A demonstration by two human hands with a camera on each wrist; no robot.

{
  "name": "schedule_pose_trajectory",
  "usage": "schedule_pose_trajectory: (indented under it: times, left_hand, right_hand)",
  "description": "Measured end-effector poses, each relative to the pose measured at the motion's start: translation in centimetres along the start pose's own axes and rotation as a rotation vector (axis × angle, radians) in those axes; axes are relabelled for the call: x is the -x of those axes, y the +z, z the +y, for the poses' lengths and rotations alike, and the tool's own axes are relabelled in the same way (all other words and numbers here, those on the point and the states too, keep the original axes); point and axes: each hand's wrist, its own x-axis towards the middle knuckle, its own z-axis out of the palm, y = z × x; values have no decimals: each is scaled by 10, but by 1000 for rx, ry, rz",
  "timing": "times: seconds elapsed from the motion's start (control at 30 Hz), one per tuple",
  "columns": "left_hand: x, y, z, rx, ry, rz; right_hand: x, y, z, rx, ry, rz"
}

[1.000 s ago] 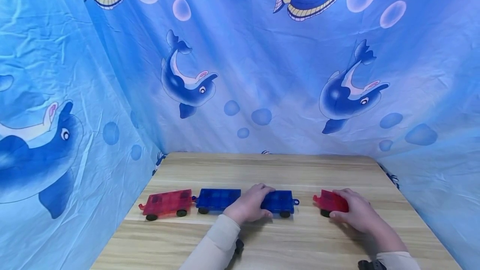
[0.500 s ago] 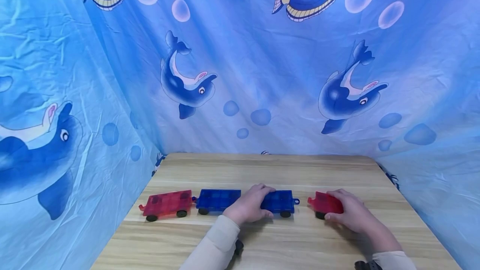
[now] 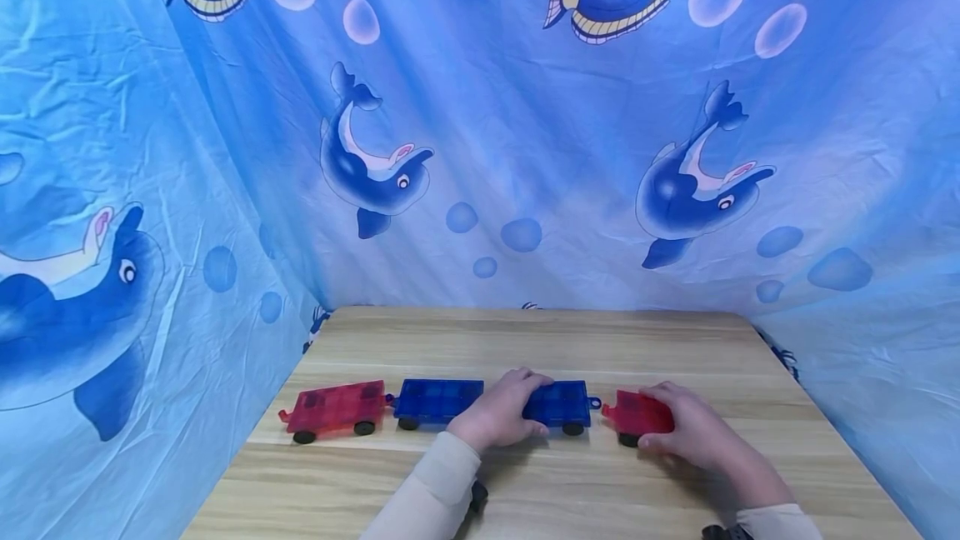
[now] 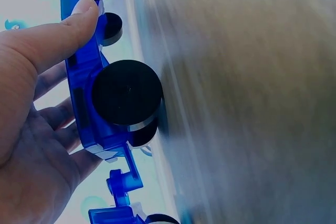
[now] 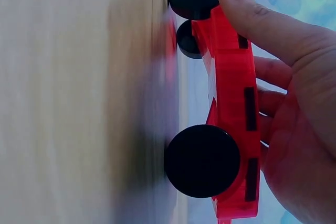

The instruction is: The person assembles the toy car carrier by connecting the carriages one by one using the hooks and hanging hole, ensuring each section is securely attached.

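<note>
A line of translucent toy train cars stands on the table. My left hand [image 3: 501,408] grips the second blue car [image 3: 557,403] by its sides, thumb on the near side in the left wrist view. My right hand [image 3: 693,427] holds a red car [image 3: 637,413] the same way, its black wheels [image 5: 202,161] showing in the right wrist view. The red car's hook lies right beside the blue car's loop [image 3: 595,402]; whether they are joined I cannot tell. Further left stand another blue car [image 3: 438,400] and another red car [image 3: 336,408], meeting at their couplings.
The wood-grain table [image 3: 540,340] has its back edge against a blue curtain [image 3: 525,148] printed with dolphins and fish. The curtain also hangs at the left and right. Bare tabletop lies behind and in front of the cars.
My right hand has slid the red car left, bringing its hook from well apart to beside the blue car's loop. The left hand and the other cars have barely moved.
</note>
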Motion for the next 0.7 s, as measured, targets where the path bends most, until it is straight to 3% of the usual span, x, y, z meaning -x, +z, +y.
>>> schedule_pose_trajectory:
  times: [0.7]
  left_hand:
    - [-3,2,2,-42,19,1]
  right_hand:
    - [-4,8,-6,-16,-42,-1]
